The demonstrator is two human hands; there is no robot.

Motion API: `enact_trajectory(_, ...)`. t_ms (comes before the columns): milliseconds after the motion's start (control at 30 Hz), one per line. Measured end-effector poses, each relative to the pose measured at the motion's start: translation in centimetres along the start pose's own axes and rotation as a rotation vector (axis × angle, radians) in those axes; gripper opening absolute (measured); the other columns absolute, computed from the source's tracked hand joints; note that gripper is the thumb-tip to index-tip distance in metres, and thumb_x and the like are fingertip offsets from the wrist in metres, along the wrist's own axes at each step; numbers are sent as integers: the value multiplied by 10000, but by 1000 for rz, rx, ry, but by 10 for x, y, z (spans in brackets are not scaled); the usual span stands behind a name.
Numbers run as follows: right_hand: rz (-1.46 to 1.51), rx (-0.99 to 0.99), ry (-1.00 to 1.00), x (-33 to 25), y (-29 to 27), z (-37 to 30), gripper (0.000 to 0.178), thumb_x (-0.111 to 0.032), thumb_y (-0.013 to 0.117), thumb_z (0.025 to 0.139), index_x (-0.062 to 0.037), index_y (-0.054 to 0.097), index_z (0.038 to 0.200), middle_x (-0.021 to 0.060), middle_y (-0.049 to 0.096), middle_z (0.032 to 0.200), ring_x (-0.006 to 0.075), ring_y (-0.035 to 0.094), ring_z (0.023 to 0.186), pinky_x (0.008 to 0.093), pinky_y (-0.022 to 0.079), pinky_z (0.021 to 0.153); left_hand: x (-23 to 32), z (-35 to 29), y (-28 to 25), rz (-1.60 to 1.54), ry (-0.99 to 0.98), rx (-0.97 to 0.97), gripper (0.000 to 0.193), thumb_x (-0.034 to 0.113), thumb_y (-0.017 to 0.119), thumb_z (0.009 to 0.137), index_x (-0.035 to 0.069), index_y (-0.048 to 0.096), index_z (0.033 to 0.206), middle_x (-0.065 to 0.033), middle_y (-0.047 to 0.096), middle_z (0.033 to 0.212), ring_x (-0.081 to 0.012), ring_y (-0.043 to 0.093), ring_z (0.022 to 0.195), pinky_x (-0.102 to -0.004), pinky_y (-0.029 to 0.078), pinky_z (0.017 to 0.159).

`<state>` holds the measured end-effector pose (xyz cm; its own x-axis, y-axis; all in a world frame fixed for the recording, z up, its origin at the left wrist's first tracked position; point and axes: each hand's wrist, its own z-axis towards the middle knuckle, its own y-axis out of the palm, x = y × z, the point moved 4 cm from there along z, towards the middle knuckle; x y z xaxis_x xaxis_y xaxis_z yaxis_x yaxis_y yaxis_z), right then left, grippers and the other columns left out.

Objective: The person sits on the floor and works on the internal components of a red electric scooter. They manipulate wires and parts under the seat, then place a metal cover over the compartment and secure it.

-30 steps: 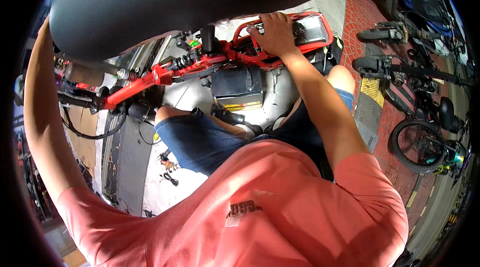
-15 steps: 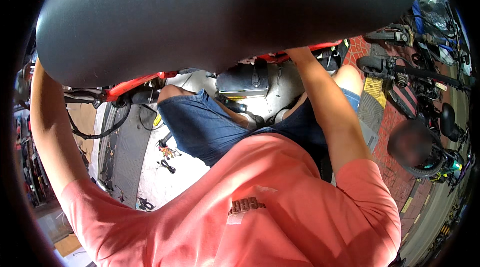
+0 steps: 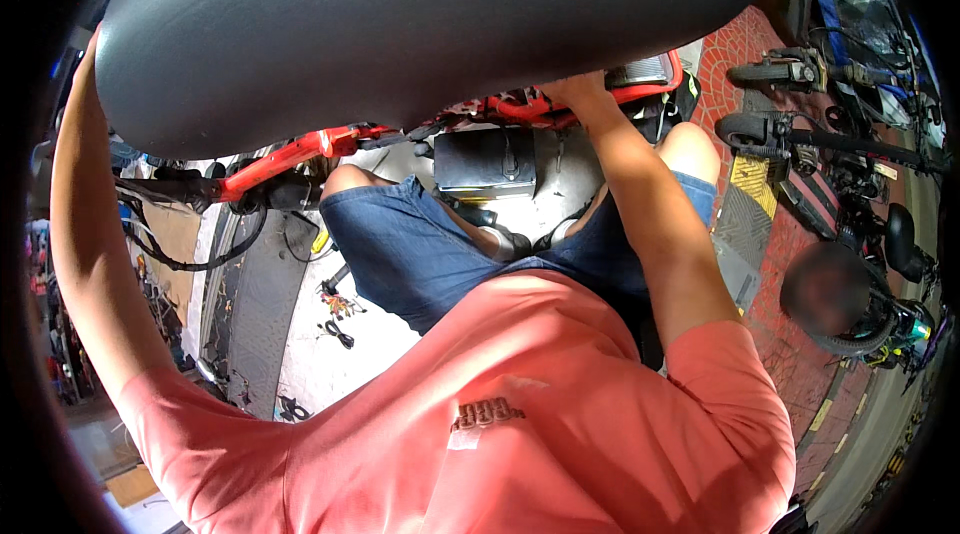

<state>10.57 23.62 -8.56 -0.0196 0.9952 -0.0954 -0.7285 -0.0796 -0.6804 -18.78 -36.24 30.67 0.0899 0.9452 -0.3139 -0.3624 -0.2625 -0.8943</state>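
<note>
I cannot tell either grip: the left hand [image 3: 92,48] is at the black saddle's [image 3: 420,34] left edge, the right hand [image 3: 577,88] by the red bike frame [image 3: 272,170].

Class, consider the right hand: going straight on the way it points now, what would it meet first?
Probably the black seat: in the picture, the right hand points into its lower edge. The seat hides the fingers, so depth is unclear; the hand might pass beneath.

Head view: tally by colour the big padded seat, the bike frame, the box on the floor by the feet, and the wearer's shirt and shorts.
Black: 2 (padded seat, box)
Red: 1 (bike frame)
Coral: 1 (shirt)
Blue: 1 (shorts)
Total: 5
</note>
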Motion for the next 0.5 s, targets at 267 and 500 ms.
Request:
enact_trajectory(267,62,-108,87,-8,-19,10,551,-532,692,899,-51,696,1169,145,675,1220,327,562,1248,524,332,1133,-9,1,7,-3,-7,-22,549,516,646,926,10,723,1126,-241,747,1069,-381,708,1023,-483,547,876)
enact_trajectory(500,35,-21,14,6,11,-1,535,-512,694,906,-55,688,1184,158,673,1225,337,564,1242,527,333,1132,-4,10,7,-8,12,-3,545,504,643,927,8,716,1142,-248,742,1085,-391,703,1042,-485,545,889)
